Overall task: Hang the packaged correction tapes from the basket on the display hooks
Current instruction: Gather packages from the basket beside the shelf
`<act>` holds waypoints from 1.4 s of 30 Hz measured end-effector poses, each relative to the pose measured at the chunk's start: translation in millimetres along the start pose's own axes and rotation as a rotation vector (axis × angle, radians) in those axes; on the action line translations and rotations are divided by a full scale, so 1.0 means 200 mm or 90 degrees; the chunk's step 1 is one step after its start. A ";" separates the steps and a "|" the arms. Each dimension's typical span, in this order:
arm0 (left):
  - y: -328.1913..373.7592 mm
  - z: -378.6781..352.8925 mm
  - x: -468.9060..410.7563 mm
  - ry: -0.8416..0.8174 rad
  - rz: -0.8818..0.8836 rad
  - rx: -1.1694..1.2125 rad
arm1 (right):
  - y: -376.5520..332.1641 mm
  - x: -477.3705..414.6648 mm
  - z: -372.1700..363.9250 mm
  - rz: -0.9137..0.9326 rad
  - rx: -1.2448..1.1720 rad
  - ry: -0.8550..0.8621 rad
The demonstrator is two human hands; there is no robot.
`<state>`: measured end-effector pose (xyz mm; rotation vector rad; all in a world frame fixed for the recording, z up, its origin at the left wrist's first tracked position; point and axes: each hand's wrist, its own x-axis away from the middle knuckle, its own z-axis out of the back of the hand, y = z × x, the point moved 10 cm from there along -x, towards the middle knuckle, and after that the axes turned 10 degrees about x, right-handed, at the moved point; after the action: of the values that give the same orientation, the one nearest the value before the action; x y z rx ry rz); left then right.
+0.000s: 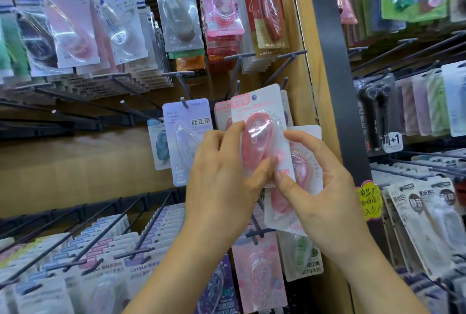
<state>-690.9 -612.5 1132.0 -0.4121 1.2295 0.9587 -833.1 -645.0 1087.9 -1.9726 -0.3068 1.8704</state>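
On the pink correction tape pack [257,122] we can read "Campus" in pale letters under a pink header; the smaller print is too blurred to make out. Just left of it a lavender pack [189,137] hangs on a hook and reads "PASTEL", "修正带" and "Campus". A small blue pack [157,147] hangs beyond that, partly tucked behind the lavender one. Well above the pink pack hang three cards marked "MONO": a grey one [180,11], a pink one [222,3] and a red one [267,3]. Below it a green pack [302,255] shows "Campus" along its lower edge. To its right, past the dark upright, are a white "+1" label [393,140] and a yellow handwritten tag [369,200] whose characters we cannot read.

Our left hand [222,175] grips the pink pack, with fingers curled over its left edge and the thumb lying across the lower part of the pink blister. Our right hand [325,182] curls round a second pink pack [306,162] that sits behind and lower right of the first. Its index finger rests on the first pack's right edge and its thumb tip touches that pack's bottom corner, right beside the left thumb.

The pink pack stands upright, raised against the display. Its top edge is just under two bare hook tips [237,84]. We cannot tell whether its hanging hole is on a hook.

Both bare forearms rise from the bottom edge and converge on the pack, backs of the hands towards us.
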 end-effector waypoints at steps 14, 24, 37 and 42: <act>0.07 0.04 -0.19 0.010 -0.062 -0.193 | 0.08 0.01 0.09 -0.056 0.028 0.062; 0.11 0.02 -0.17 -0.017 -0.099 -0.335 | 0.20 0.00 0.10 -0.142 0.046 0.056; 0.12 0.01 -0.24 -0.055 -0.065 -0.438 | 0.19 -0.02 0.09 -0.156 -0.029 -0.023; 0.05 -0.08 -0.31 -0.083 -0.036 -0.522 | 0.15 -0.03 0.11 -0.101 0.085 0.007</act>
<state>-709.4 -643.5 1186.7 -0.9997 0.6558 1.3979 -858.4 -671.2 1080.4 -1.8145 -0.3176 1.7335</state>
